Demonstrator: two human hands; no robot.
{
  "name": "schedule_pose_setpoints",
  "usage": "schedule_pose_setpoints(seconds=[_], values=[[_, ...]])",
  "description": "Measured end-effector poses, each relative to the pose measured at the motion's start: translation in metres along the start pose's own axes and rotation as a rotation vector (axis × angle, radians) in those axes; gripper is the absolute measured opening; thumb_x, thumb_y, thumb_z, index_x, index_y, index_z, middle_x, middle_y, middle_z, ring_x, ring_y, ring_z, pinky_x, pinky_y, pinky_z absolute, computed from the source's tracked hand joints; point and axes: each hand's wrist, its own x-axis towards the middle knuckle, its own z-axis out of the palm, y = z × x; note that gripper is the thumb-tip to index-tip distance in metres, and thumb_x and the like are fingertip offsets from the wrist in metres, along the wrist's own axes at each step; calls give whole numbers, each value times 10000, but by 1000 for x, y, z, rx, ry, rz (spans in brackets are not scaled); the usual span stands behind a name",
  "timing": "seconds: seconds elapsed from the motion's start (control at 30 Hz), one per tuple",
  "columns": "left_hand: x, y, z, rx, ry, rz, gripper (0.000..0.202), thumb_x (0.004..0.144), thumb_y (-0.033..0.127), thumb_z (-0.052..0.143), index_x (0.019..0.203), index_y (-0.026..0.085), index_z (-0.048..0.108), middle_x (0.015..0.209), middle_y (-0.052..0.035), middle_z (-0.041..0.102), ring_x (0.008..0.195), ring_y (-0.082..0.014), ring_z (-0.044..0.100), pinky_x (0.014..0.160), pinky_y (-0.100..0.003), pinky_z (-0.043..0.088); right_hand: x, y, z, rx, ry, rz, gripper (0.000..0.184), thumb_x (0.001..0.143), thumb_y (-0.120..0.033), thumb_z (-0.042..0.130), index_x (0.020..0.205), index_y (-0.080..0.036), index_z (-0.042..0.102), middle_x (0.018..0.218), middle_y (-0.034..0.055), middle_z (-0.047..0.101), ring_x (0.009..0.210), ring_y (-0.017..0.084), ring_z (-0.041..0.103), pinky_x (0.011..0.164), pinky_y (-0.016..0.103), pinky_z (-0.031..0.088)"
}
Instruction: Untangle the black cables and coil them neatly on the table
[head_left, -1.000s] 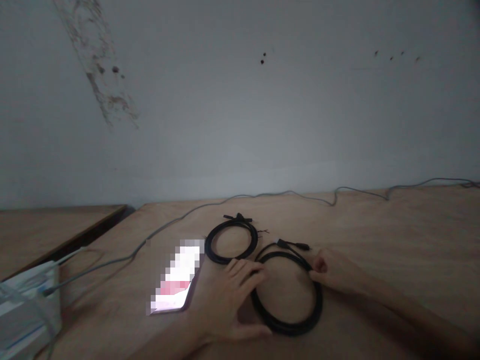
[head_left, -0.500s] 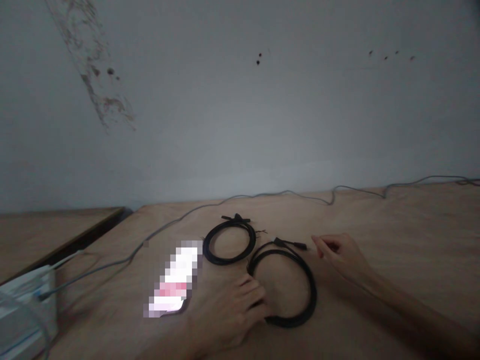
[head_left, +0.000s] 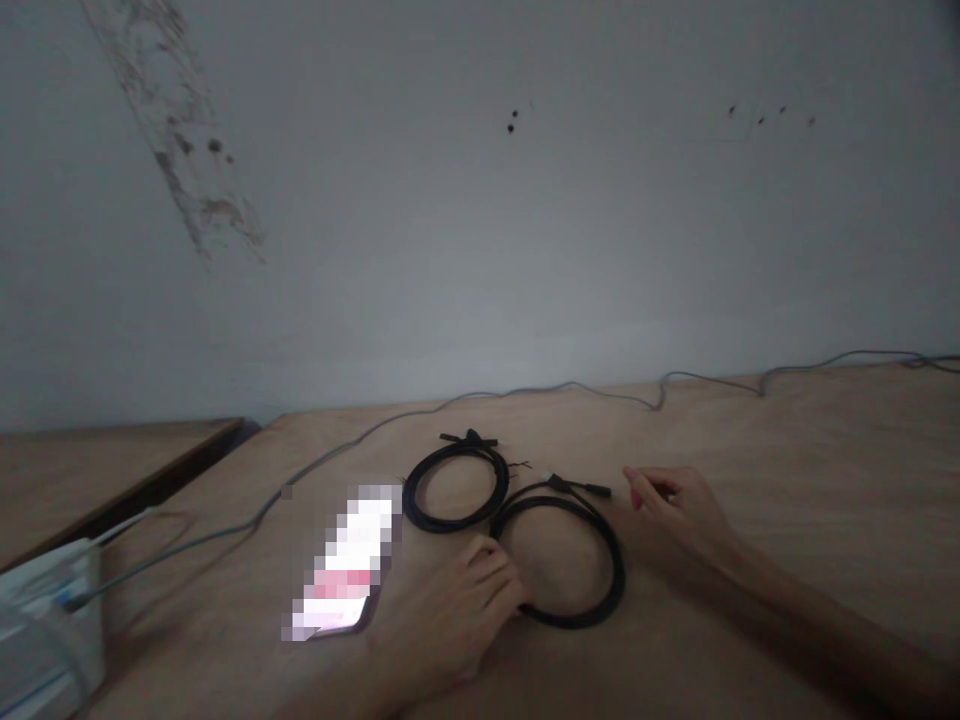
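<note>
A coiled black cable (head_left: 619,560) lies on the wooden table, with a split piece and a short connector (head_left: 596,490) at its far side. My left hand (head_left: 472,610) has its fingers curled round the left side of this coil, covering that part of it. To the right, my right hand (head_left: 686,510) is closed in a pinch beside the connector, a small gap away. Whatever its fingertips hold, if anything, is too small to make out. A second black cable coil (head_left: 411,495) lies just behind and to the left, thin wire ends sticking out.
A phone with a lit, pixelated screen (head_left: 360,540) lies left of my left hand. At the left edge stands a white box (head_left: 90,640) with a grey cable (head_left: 300,475) plugged in, running along the back towards the right. Behind rises a grey wall (head_left: 480,250) with holes.
The near coil's front edge has shifted slightly away from me, and my left hand has moved a little with it. My right hand keeps nearly the same place and pinch.
</note>
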Motion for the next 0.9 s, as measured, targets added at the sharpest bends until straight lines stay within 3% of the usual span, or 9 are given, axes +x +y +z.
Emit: schedule_pose_setpoints(seconds=[0.1, 0.23, 0.33, 0.5, 0.6, 0.73, 0.9], values=[[-1, -3, -1, -40, 43, 27, 354, 830, 38, 534, 1149, 178, 594, 1063, -88, 694, 1028, -268, 607, 1039, -426, 412, 2, -1, -4, 16, 58, 3, 527, 963, -530, 431, 563, -204, 538, 500, 3, 465, 482, 162, 472, 449, 263, 283], [-1, -1, -4, -61, 46, 104, 374, 929, 67, 499, 1257, 225, 582, 1085, -74, 680, 1003, -242, 616, 956, -384, 469, 2, -4, -5, 42, 72, -8, 536, 969, -524, 421, 544, -212, 512, 474, -7, 431, 458, 151, 444, 440, 260, 282], [-1, 3, -8, -35, 74, 166, 321, 1013, 117, 456, 1272, 254, 589, 996, -58, 679, 907, -219, 624, 887, -367, 502, 1, -6, -4, 37, 66, -17, 538, 974, -513, 419, 536, -211, 506, 471, -4, 443, 457, 149, 443, 443, 263, 282], [-1, -1, -13, 73, 180, 229, 359, 1069, 96, 363, 1305, 255, 583, 955, -55, 681, 936, -200, 641, 954, -378, 519, 2, 0, -4, -29, 45, -37, 545, 972, -537, 420, 548, -209, 514, 486, -7, 454, 466, 154, 460, 460, 269, 267], [-2, -13, -9, 135, 278, 79, 356, 1034, 51, 397, 1280, 204, 605, 989, -84, 673, 977, -237, 627, 945, -423, 524, 4, 7, -3, -63, 36, -72, 543, 971, -553, 413, 560, -209, 505, 508, -13, 435, 488, 150, 451, 490, 269, 264], [-1, -28, 0, 166, 229, -247, 490, 908, -65, 393, 1259, 182, 629, 1085, -121, 652, 1024, -276, 613, 897, -448, 534, 5, 13, 0, -93, -16, -111, 533, 981, -528, 393, 562, -211, 477, 516, -19, 417, 500, 144, 429, 520, 274, 254], [1, -30, 3, 125, 141, -369, 244, 982, 88, 482, 1133, 190, 644, 1135, -111, 652, 1034, -276, 617, 907, -448, 529, 4, 15, 4, -123, -82, -128, 529, 1002, -516, 379, 580, -209, 468, 521, -22, 417, 506, 144, 435, 530, 279, 247]])
